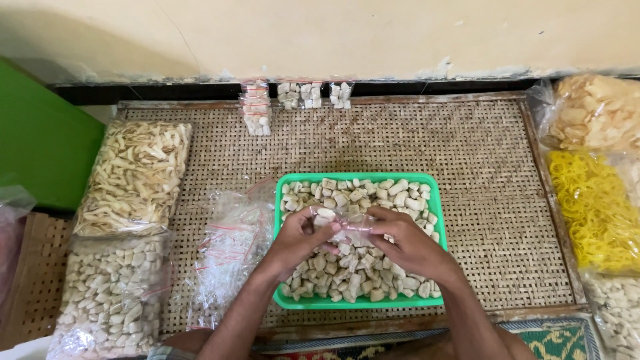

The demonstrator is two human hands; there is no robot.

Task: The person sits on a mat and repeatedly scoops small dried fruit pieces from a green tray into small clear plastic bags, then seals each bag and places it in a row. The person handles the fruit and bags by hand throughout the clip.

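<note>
A green plastic tray (437, 200) sits on a woven mat and holds a heap of small pale cracker pieces (347, 267). Both hands meet over the tray's middle. My left hand (300, 237) and my right hand (403, 243) each pinch a side of one small clear plastic bag (351, 223) with a few pale pieces inside it. A loose pile of empty clear bags (230, 250) lies just left of the tray, beside my left forearm.
Small filled bags (257, 110) lie in a row by the wall at the back. Large bags of pale chips (133, 177) and pale pieces (110, 297) lie left. At right are a bag of chips (593, 113), yellow rubber bands (597, 210) and more pieces (617, 307).
</note>
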